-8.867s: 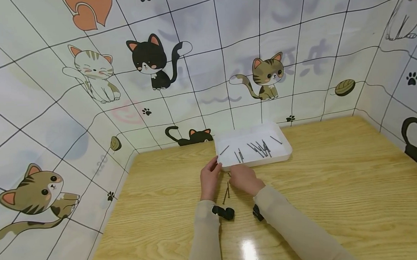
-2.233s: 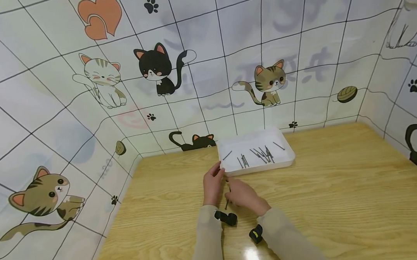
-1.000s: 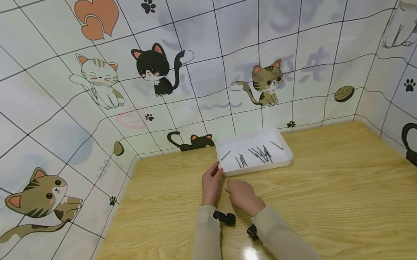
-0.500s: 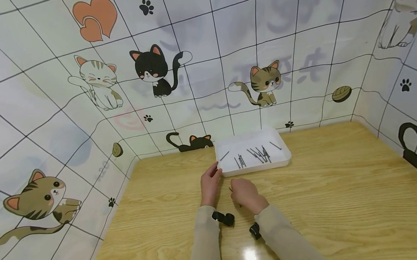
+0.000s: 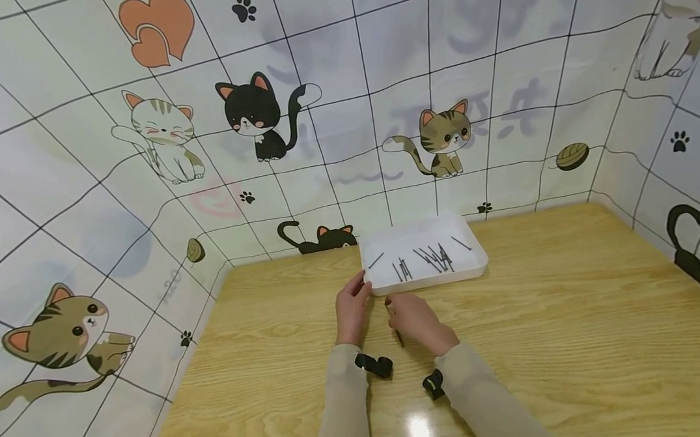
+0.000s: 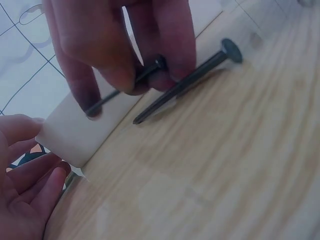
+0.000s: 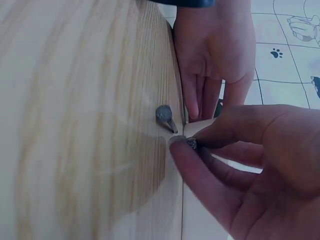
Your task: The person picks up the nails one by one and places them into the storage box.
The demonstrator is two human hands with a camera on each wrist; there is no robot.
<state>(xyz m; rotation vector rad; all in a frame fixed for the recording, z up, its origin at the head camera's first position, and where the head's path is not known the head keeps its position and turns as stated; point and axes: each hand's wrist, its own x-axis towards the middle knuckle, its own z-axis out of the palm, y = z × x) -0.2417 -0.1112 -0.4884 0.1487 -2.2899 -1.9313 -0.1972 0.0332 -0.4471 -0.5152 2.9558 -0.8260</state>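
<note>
My right hand (image 5: 416, 320) pinches an iron nail (image 6: 120, 91) between thumb and fingers, just in front of a white tray (image 5: 429, 284). Beside those fingers, another nail (image 6: 187, 85) lies on the wooden table; its flat head (image 7: 164, 114) faces the right wrist camera. My left hand (image 5: 352, 309) rests at the tray's front left corner, its fairly straight fingers touching the wall. Several dark nails (image 5: 435, 259) lie in the tray, mostly in a cluster right of its middle. In the head view the pinched nail is largely hidden by the right hand.
The wooden table (image 5: 542, 327) extends to both sides and toward the person. A wall covering (image 5: 345, 114) printed with cartoon cats rises behind the tray and at the sides. Black wrist cameras (image 5: 375, 365) sit on both wrists.
Since the earliest frame, one more nail lies in the tray's left group. My right hand has shifted slightly right and toward the tray in the last second; my left hand stays at the corner.
</note>
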